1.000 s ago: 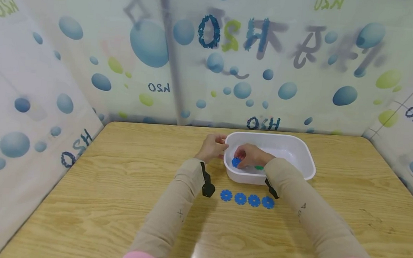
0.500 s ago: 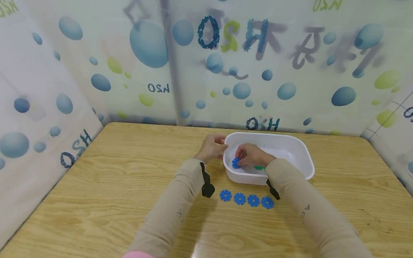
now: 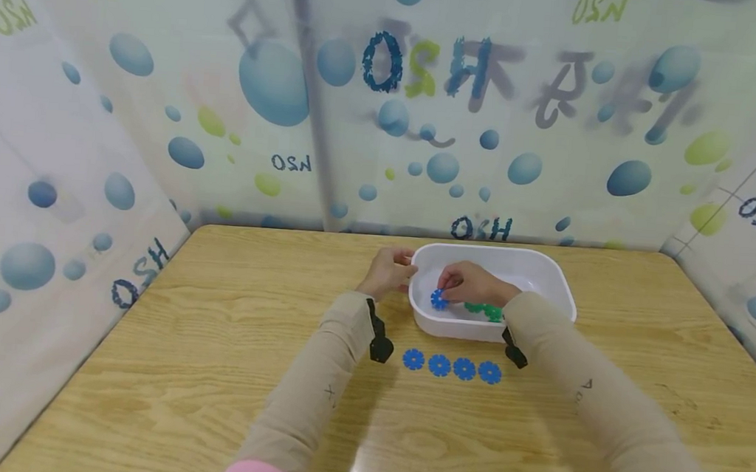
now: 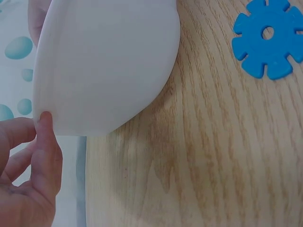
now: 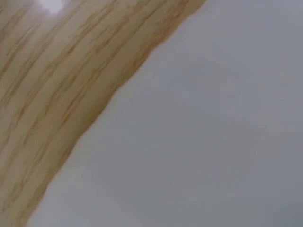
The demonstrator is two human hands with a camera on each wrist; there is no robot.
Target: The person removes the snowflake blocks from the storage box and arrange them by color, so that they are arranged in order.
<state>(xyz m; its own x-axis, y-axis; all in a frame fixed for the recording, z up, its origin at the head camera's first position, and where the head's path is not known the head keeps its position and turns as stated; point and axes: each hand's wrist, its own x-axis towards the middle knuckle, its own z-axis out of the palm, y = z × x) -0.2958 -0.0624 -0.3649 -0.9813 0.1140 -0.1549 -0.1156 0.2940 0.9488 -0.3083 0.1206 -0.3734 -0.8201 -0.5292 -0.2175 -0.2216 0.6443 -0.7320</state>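
The white plastic basin [image 3: 556,302] stands on the wooden table. My left hand [image 3: 388,271] pinches its left rim; in the left wrist view the thumb [image 4: 46,130] lies on the outside of the wall. Inside the basin, my right hand [image 3: 474,283] pinches a blue notched plastic disc [image 3: 438,300] between thumb and fingers at the left end. Green notched discs [image 3: 493,314] lie in the basin below that hand, partly covered by it. The right wrist view is filled by the white basin wall [image 5: 180,132] and some table.
Several blue notched discs [image 3: 439,365] lie flat in a row on the table [image 3: 221,372], in front of the basin. Behind the table's far edge hangs a curtain [image 3: 236,180] printed with bubbles.
The right hand has lifted slightly and shifted right inside the basin with the blue disc, showing more of the green discs. The left hand stays on the rim.
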